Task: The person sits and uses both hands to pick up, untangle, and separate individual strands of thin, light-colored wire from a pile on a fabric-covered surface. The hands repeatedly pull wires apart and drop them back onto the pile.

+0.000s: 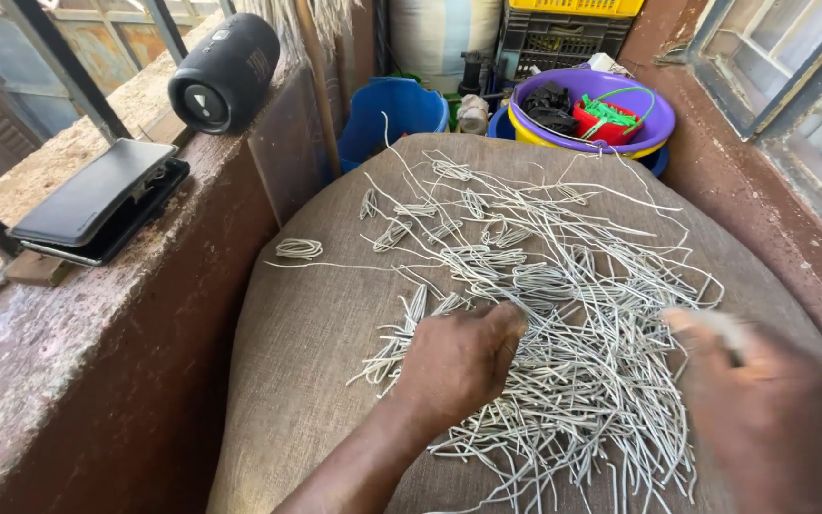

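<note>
A heap of pale grey-white cord strands (pixel 563 305) lies spread over a brown burlap sack (pixel 325 324). My left hand (pixel 463 362) rests on the near part of the heap with its fingers curled down into the strands. My right hand (pixel 763 409), blurred, hovers at the heap's right edge, fingers closed, with what looks like a pale strand at the fingertips. A small coiled loop of cord (pixel 299 249) lies apart on the sack to the left.
A reddish ledge (pixel 78 314) on the left carries a black wallet-like case (pixel 97 202) and a black cylindrical speaker (pixel 225 74). Behind the sack stand a blue bucket (pixel 387 114) and a purple basin (pixel 654 128) holding red, green and black items. A wall with a window frame runs along the right.
</note>
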